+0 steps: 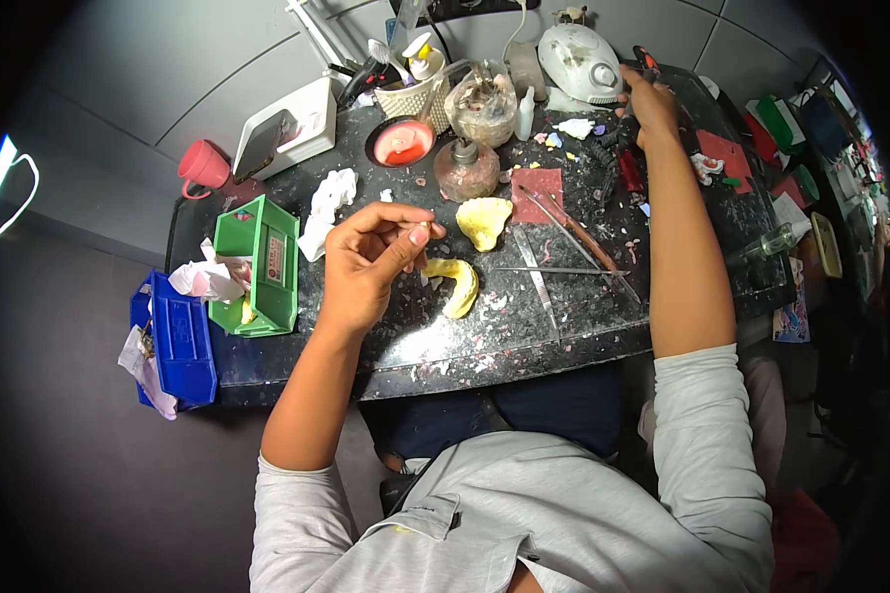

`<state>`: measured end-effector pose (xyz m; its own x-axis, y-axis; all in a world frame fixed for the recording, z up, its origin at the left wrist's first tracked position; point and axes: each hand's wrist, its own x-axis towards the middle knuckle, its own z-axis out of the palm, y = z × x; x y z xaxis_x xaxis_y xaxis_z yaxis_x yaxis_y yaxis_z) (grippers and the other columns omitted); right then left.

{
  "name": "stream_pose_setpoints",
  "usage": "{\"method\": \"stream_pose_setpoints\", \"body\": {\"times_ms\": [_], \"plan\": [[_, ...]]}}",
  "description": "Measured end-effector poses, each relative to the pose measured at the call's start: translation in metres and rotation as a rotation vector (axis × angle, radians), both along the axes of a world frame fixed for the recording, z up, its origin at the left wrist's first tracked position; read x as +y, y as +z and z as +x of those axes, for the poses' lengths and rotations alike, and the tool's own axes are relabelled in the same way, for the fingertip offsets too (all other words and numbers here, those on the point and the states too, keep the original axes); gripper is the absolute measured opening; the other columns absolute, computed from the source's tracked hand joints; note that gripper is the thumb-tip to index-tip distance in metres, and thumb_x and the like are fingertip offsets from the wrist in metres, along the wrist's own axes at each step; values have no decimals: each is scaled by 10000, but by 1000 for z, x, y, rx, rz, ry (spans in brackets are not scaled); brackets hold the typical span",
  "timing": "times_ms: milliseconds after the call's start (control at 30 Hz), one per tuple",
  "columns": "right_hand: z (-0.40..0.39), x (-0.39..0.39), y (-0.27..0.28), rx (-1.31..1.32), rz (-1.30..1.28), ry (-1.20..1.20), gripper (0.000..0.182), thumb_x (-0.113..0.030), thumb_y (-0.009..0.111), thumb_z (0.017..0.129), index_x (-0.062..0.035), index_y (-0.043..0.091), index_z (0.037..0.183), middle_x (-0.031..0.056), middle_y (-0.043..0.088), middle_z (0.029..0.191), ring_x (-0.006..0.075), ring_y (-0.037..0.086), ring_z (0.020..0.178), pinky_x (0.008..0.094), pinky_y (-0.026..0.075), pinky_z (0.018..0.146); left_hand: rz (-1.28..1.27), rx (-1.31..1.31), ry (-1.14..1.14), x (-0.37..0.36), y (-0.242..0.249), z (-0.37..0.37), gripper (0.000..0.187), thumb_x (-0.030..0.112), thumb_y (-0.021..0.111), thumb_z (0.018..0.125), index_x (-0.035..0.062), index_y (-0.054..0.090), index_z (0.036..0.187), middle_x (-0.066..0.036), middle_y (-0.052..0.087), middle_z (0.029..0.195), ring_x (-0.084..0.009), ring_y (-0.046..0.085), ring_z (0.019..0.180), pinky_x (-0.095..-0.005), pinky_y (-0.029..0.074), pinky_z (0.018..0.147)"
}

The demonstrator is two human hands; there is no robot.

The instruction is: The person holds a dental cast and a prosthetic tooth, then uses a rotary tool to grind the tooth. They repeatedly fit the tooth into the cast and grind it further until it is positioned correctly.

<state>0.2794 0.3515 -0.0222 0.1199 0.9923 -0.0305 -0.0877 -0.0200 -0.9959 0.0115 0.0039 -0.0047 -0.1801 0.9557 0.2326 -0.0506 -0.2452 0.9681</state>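
Note:
My left hand (366,267) is raised over the near side of the table, thumb and fingertips pinched on a small pale piece too small to name. Just below it lies a yellow horseshoe-shaped dental cast (459,291), partly hidden by the fingers. Another pale yellow cast (484,221) rests to its right. My right hand (653,107) reaches to the far right, beside a white control box with a dial (582,65). Its index finger is stretched out, while its other fingers are partly hidden. A black and orange tool (646,59) stands right at its fingertips.
Metal hand tools (574,232) lie across a pink wax sheet (538,186). A glass spirit lamp (467,170), a red-filled dish (403,142) and a woven basket (402,100) stand behind. Green (279,267) and blue (183,336) bins hold scraps at left. Shavings litter the table.

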Motion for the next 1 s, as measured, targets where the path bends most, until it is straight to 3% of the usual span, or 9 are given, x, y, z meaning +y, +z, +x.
{"method": "stream_pose_setpoints", "body": {"times_ms": [100, 267, 433, 567, 633, 833, 867, 933, 1000], "plan": [[-9, 7, -10, -126, 121, 29, 319, -298, 883, 868, -44, 736, 992, 31, 698, 885, 106, 616, 677, 279, 507, 528, -24, 13, 35, -1, 1, -2, 162, 41, 741, 978, -16, 725, 1129, -150, 774, 1018, -145, 666, 757, -257, 495, 657], [-10, 10, -11, -214, 108, 17, 389, -344, 922, 822, -40, 726, 966, 30, 679, 792, 113, 609, 641, 293, 486, 514, -28, -6, 40, 0, 0, -1, 161, 40, 742, 975, -15, 726, 1126, -147, 775, 1011, -144, 668, 756, -255, 492, 659], [-5, 23, -17, -362, 90, 108, 679, -401, 892, 829, 91, 636, 1219, 211, 731, 1095, 263, 740, 870, 345, 582, 602, -32, 4, 27, 0, -1, 1, 156, 43, 738, 978, -9, 728, 1125, -144, 776, 1008, -139, 668, 757, -256, 493, 660], [-10, 24, -23, -438, 164, 11, 557, -482, 830, 898, 14, 713, 1123, 103, 725, 951, 190, 684, 815, 329, 525, 576, -56, 5, 25, 0, -2, 2, 157, 47, 739, 979, -8, 729, 1127, -143, 777, 1010, -133, 668, 756, -254, 493, 661], [-11, 7, -11, -386, 137, 31, 915, -488, 846, 861, 122, 503, 1450, 297, 615, 1407, 349, 681, 1204, 389, 620, 767, -66, 16, 24, 0, -3, 3, 153, 47, 738, 980, -7, 731, 1122, -141, 777, 1007, -132, 668, 753, -254, 494, 659], [-13, 24, -22, -684, 349, -305, 731, -457, 767, 945, 90, 580, 1393, 296, 683, 1305, 375, 666, 1250, 398, 593, 923, -67, -36, 16, 1, -4, 1, 187, 55, 719, 1000, -6, 711, 1176, -142, 775, 992, -128, 664, 737, -261, 505, 651], [-9, 38, -25, -567, 353, -234, 737, -480, 700, 1013, 74, 510, 1462, 242, 730, 1241, 250, 748, 842, 326, 572, 531, -55, -72, 8, 1, -5, 1, 201, 63, 710, 1012, -5, 701, 1200, -144, 774, 991, -129, 662, 732, -262, 509, 650], [-14, -20, 17, -207, 309, 0, 571, -430, 607, 1085, 56, 561, 1381, 206, 767, 1148, 144, 632, 598, 277, 499, 445, -46, -107, 17, 2, -8, 0, 196, 57, 687, 1030, -11, 695, 1213, -135, 779, 992, -114, 660, 727, -249, 517, 646], [-22, -54, 40, -150, 343, 79, 457, -352, 500, 1143, 41, 560, 1370, 167, 780, 1106, 73, 543, 567, 244, 465, 443, -45, -144, 30, 1, -11, 2, 193, 51, 663, 1048, -17, 690, 1226, -125, 783, 994, -99, 658, 722, -236, 526, 642]]}}
